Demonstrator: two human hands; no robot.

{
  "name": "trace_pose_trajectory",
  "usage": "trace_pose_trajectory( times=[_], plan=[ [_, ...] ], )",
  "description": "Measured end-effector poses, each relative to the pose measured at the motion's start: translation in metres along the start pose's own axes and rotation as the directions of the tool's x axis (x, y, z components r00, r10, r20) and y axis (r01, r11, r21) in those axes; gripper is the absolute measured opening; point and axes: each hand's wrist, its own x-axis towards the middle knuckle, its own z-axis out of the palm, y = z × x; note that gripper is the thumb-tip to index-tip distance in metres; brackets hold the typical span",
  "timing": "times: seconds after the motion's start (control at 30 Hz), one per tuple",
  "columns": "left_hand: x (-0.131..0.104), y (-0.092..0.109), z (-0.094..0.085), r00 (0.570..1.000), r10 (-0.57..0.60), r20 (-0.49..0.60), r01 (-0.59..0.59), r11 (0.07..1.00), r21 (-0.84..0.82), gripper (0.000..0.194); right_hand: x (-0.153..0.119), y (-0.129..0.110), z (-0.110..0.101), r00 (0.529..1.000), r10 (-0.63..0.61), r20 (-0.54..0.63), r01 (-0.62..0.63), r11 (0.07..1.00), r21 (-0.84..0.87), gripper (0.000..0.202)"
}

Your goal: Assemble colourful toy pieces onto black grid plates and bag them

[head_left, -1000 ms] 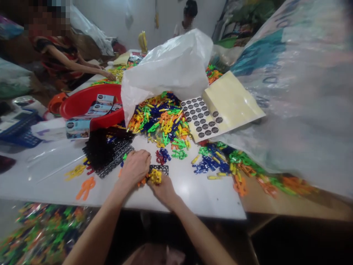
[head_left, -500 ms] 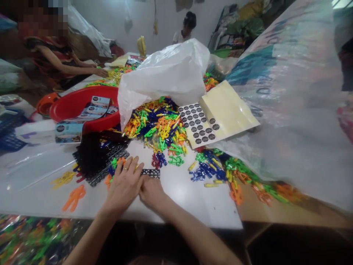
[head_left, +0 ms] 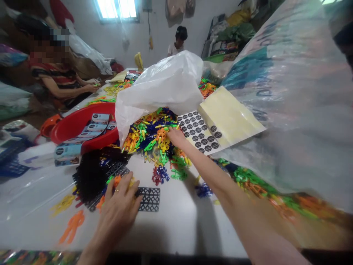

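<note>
My left hand (head_left: 121,198) lies with fingers spread over the left end of a black perforated plate (head_left: 150,199) and beside small coloured figures. Further forward, my right hand (head_left: 175,135) reaches to the right side of a heap of wrapped colourful pieces (head_left: 154,129) at the mouth of a white plastic bag (head_left: 162,82). Its fingertips are bent among the pieces; what they hold, if anything, is too small to tell. A stack of black perforated plates (head_left: 92,175) is left of my left hand. One orange figure (head_left: 72,226) lies near the front edge.
A red basin (head_left: 60,130) with printed cards is at the left. Right of the heap are a sheet of round black stickers (head_left: 197,132) and yellowish paper (head_left: 231,114). A large plastic sack (head_left: 298,110) fills the right. Two people are across the table.
My right hand has left the black plate and moved forward to the heap, uncovering more of the plate. My left hand stays near the plate. The view has tilted up.
</note>
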Motion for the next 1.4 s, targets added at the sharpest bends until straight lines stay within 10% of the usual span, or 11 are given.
trace_pose_trajectory(
  times=[0.13, 0.3, 0.5, 0.6, 0.87, 1.1, 1.27, 1.4],
  plan=[
    [0.016, -0.004, -0.002, 0.995, -0.053, 0.081, 0.057, 0.997, -0.046, 0.034, 0.010, 0.011, 0.005, 0.995, -0.084, 0.052, 0.085, 0.996, -0.023, 0.026],
    [0.014, -0.001, 0.005, 0.991, -0.067, 0.116, 0.079, 0.991, -0.105, 0.029, -0.068, -0.026, 0.009, 0.995, 0.005, -0.101, 0.032, 0.932, 0.360, 0.015],
    [0.004, 0.012, 0.002, 0.993, -0.076, 0.091, 0.087, 0.989, -0.122, 0.032, -0.167, -0.144, 0.052, 0.997, 0.077, 0.013, -0.038, 0.345, 0.938, 0.010],
    [0.003, 0.011, 0.003, 0.993, -0.058, 0.101, 0.070, 0.990, -0.124, 0.034, -0.175, -0.174, 0.073, 0.982, 0.174, 0.068, -0.110, 0.245, 0.963, 0.011],
    [0.001, 0.013, 0.001, 0.988, -0.072, 0.139, 0.089, 0.989, -0.119, 0.047, -0.171, -0.191, 0.078, 0.999, 0.040, 0.003, -0.030, 0.701, 0.712, 0.030],
    [0.009, 0.016, -0.003, 0.979, -0.135, 0.151, 0.140, 0.990, -0.027, 0.036, -0.161, -0.202, 0.055, 0.994, -0.026, 0.103, -0.035, 0.832, 0.554, 0.032],
    [0.002, 0.018, -0.002, 0.988, -0.088, 0.127, 0.096, 0.994, -0.059, 0.030, -0.136, -0.128, 0.038, 0.951, -0.249, 0.183, 0.081, 0.772, 0.631, 0.018],
    [0.000, 0.015, 0.006, 0.994, -0.068, 0.083, 0.075, 0.994, -0.075, 0.030, -0.074, -0.035, 0.016, 0.992, 0.114, 0.060, -0.124, 0.973, 0.194, 0.035]
  ],
)
